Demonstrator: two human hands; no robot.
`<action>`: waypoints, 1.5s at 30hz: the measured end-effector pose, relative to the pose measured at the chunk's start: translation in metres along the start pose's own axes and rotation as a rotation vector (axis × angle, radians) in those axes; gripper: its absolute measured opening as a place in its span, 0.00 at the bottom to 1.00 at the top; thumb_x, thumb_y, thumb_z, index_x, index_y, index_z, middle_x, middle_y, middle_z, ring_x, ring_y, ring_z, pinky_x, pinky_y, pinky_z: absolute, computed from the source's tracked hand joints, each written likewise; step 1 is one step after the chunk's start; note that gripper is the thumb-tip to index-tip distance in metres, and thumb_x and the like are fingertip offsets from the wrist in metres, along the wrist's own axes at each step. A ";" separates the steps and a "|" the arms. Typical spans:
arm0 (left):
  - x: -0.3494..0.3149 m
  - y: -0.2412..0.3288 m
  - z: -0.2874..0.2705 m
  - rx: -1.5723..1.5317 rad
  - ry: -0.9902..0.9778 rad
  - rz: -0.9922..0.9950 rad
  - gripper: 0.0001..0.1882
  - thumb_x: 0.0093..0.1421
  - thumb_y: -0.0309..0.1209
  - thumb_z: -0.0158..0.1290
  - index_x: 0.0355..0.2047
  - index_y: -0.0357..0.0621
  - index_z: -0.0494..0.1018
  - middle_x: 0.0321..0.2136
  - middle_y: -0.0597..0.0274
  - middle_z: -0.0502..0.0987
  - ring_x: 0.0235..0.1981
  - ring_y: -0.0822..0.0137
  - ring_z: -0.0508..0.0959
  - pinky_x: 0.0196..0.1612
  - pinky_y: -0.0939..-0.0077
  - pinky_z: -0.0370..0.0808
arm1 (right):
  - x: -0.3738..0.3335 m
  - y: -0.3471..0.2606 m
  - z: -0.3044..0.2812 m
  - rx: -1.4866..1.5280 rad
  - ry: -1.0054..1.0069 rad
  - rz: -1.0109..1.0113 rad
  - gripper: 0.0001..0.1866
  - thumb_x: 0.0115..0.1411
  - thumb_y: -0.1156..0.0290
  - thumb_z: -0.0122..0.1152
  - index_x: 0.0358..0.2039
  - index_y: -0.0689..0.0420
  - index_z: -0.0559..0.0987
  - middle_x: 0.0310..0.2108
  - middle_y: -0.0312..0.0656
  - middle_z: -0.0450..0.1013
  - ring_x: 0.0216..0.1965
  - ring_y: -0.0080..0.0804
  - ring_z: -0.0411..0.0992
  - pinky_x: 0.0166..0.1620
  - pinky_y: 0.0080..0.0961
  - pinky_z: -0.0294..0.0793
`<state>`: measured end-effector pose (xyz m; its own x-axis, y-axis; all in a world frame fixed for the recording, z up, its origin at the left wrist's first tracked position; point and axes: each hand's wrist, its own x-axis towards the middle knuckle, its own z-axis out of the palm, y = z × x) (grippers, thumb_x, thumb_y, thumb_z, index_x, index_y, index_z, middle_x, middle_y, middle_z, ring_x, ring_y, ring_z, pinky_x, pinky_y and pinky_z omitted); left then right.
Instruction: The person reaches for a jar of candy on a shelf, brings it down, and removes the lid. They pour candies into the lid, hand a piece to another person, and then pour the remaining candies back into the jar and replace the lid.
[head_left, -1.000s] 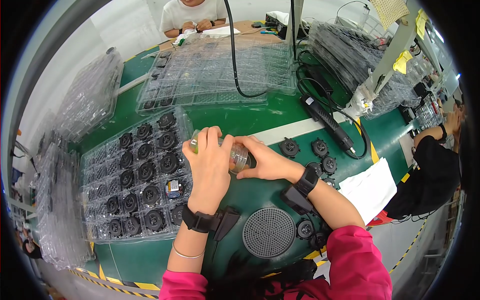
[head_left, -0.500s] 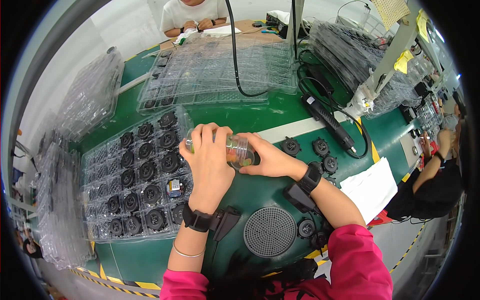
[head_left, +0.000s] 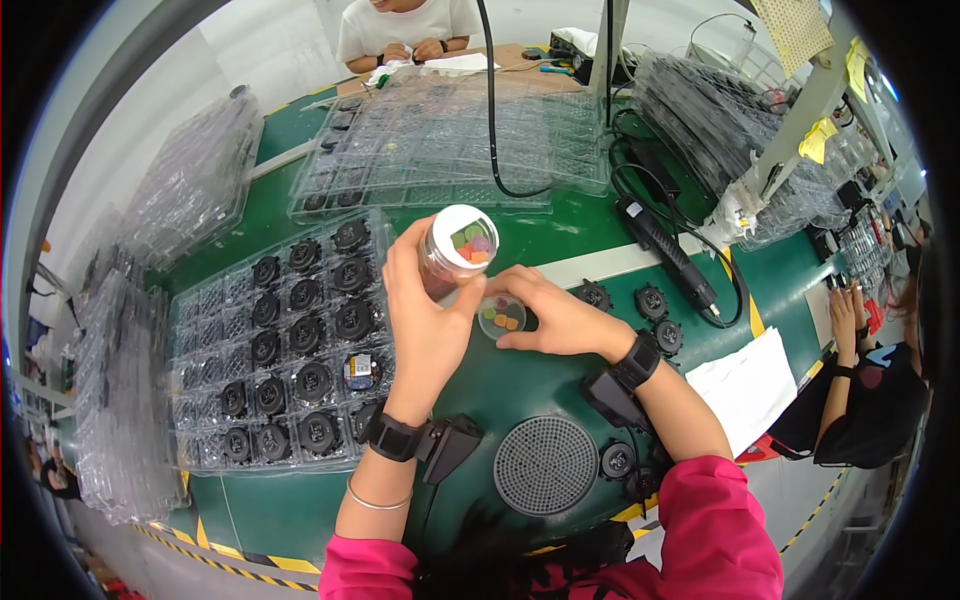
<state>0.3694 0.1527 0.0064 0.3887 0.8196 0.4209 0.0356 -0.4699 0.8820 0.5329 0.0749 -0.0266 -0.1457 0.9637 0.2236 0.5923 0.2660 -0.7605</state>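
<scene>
My left grip (head_left: 428,318) is wrapped round a clear jar (head_left: 458,250), fingers on its far-left side and thumb on the near-right. Its white top faces up toward me, with coloured pieces showing through the opening: green, purple and orange. My right grip (head_left: 562,318) holds a small clear dish (head_left: 497,322) by its right edge, just right of the jar and nearer to me; a few loose pieces (head_left: 508,323) lie inside it. I cannot tell whether dish and jar touch.

To handle these well, I would hold the dish level, since its low rim could let the pieces slide out if I tip it. The jar wants a firm but light squeeze: smooth plastic could slip, and too much pressure may flex its wall. Keeping my thumb clear of the white top leaves the opening in plain sight.

I should also stay over the bare green desk (head_left: 570,235), well away from the clear tray (head_left: 205,335) on the left with its black round parts (head_left: 353,320); a stray piece could lodge among them. On the near side, the grey perforated disc (head_left: 545,465) could be knocked by a low wrist.
</scene>
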 end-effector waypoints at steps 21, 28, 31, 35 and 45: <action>0.003 0.001 -0.001 -0.315 -0.080 -0.183 0.34 0.49 0.18 0.59 0.55 0.35 0.57 0.47 0.55 0.69 0.47 0.68 0.73 0.49 0.75 0.72 | 0.003 -0.020 0.017 -0.537 0.214 -0.128 0.06 0.48 0.75 0.62 0.26 0.63 0.76 0.38 0.45 0.66 0.42 0.42 0.65 0.47 0.34 0.68; 0.004 0.000 0.000 -0.279 -0.077 -0.196 0.34 0.49 0.18 0.60 0.55 0.35 0.57 0.47 0.55 0.69 0.47 0.68 0.72 0.49 0.75 0.72 | 0.006 -0.018 0.014 -0.485 0.229 -0.113 0.07 0.46 0.75 0.63 0.25 0.62 0.76 0.38 0.44 0.66 0.42 0.41 0.65 0.46 0.33 0.68; 0.003 0.002 -0.001 -0.285 -0.051 -0.199 0.34 0.49 0.19 0.60 0.55 0.35 0.57 0.47 0.55 0.69 0.47 0.68 0.72 0.49 0.75 0.72 | 0.005 -0.026 0.005 -0.431 0.238 -0.108 0.07 0.46 0.75 0.63 0.26 0.62 0.75 0.37 0.44 0.67 0.41 0.42 0.66 0.45 0.32 0.69; 0.003 0.005 -0.005 -0.287 -0.013 -0.229 0.33 0.49 0.19 0.60 0.54 0.35 0.57 0.47 0.56 0.69 0.48 0.68 0.72 0.49 0.75 0.72 | 0.001 -0.061 -0.010 -0.240 0.221 -0.097 0.06 0.47 0.76 0.63 0.26 0.61 0.75 0.36 0.42 0.68 0.39 0.39 0.68 0.43 0.30 0.69; 0.004 0.001 -0.002 -0.378 -0.075 -0.274 0.32 0.49 0.19 0.60 0.53 0.36 0.58 0.46 0.57 0.70 0.47 0.67 0.73 0.50 0.74 0.72 | -0.041 -0.165 -0.027 0.511 0.026 -0.343 0.08 0.48 0.79 0.67 0.31 0.60 0.80 0.39 0.45 0.71 0.38 0.37 0.71 0.41 0.29 0.71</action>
<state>0.3688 0.1563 0.0092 0.4777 0.8643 0.1573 -0.1856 -0.0758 0.9797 0.4622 -0.0094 0.1061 -0.2377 0.8222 0.5171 0.0592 0.5437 -0.8372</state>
